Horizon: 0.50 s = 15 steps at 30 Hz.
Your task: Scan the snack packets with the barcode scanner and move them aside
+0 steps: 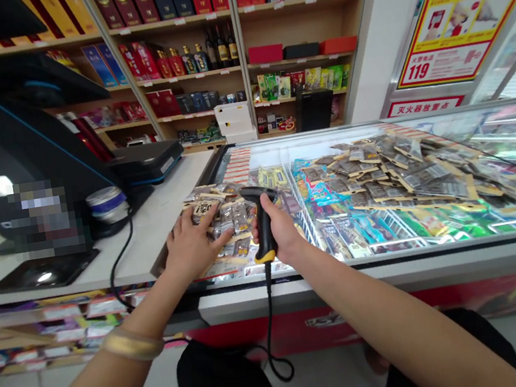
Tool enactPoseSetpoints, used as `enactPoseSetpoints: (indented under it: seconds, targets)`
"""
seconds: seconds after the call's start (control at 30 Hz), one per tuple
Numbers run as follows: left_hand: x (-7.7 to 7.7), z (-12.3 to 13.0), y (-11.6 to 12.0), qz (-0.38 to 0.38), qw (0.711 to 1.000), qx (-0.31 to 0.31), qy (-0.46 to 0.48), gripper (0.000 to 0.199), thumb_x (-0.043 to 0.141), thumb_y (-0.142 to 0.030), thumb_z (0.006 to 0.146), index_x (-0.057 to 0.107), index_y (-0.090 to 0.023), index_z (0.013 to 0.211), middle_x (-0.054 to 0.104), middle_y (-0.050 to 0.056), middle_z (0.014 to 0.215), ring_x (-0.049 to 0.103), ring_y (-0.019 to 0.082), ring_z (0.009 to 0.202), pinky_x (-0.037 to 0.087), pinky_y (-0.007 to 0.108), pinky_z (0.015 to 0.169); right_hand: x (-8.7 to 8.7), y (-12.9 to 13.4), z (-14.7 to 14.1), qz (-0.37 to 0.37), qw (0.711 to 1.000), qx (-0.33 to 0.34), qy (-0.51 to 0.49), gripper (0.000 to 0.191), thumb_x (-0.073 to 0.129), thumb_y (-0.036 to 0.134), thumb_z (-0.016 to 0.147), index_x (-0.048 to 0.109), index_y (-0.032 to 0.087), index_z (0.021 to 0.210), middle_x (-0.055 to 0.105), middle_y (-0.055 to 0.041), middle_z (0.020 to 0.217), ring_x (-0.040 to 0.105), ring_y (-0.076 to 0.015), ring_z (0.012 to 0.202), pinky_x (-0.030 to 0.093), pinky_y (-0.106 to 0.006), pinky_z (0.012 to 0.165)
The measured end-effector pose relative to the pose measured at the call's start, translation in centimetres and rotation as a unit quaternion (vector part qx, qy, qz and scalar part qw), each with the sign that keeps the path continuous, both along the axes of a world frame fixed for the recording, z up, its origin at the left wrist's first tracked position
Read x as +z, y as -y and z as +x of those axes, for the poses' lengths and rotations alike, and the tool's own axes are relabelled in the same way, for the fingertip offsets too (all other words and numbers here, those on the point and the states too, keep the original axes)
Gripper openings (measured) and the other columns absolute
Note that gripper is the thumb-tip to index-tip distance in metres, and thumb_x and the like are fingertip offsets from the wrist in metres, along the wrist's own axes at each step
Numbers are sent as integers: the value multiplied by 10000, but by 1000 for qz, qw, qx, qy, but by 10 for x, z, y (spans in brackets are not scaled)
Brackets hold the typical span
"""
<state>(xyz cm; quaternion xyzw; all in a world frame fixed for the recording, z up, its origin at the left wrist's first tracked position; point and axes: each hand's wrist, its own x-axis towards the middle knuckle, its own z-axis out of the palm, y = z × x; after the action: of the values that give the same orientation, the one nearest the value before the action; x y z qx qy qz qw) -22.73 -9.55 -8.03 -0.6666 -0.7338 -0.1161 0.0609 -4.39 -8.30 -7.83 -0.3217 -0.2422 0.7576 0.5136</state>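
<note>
My right hand point(282, 227) is wrapped round the handle of a black and yellow barcode scanner point(263, 225), whose head points away from me and whose cable hangs down over the counter edge. To its left, my left hand point(192, 243) rests with fingers spread on several small snack packets point(235, 217) lying on the glass top of a freezer. Its palm hides part of them. A large heap of similar brown packets point(399, 166) lies on the glass to the right.
Under the glass of the chest freezer point(256, 150) are wrapped ice creams in wire baskets. On the left, a white counter point(162, 201) carries a dark checkout terminal point(29, 156) and a black box-like device point(149, 161). Shelves point(183, 78) with boxes and bottles stand behind.
</note>
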Motion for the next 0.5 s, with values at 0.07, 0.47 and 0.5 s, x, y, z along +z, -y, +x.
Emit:
enactPoseSetpoints:
  seconds: [0.07, 0.47, 0.5]
  targets:
    - [1, -1, 0, 5, 1000, -2, -2, 750, 459, -666, 886, 371, -338, 1555, 277, 190, 1622, 338, 461, 1458, 335, 654, 1115, 0, 3, 5, -2, 1000, -6, -11, 486, 711, 638, 778, 567, 175, 742, 536, 57, 466, 485, -90, 372, 403, -214, 364]
    - [17, 36, 5, 153, 987, -30, 48, 682, 447, -553, 920, 445, -209, 1509, 284, 197, 1622, 182, 483, 1514, 174, 712, 1167, 12, 40, 105, 63, 991, -92, -76, 514, 778, 641, 703, 609, 172, 827, 581, 46, 588, 502, -77, 432, 407, -198, 389]
    - [20, 47, 3, 175, 982, -46, 53, 670, 452, -551, 919, 453, -220, 1501, 292, 188, 1618, 192, 466, 1515, 178, 692, 1178, 11, 43, 118, 69, 989, -105, -76, 526, 784, 644, 694, 617, 168, 839, 581, 46, 594, 501, -73, 437, 409, -192, 392]
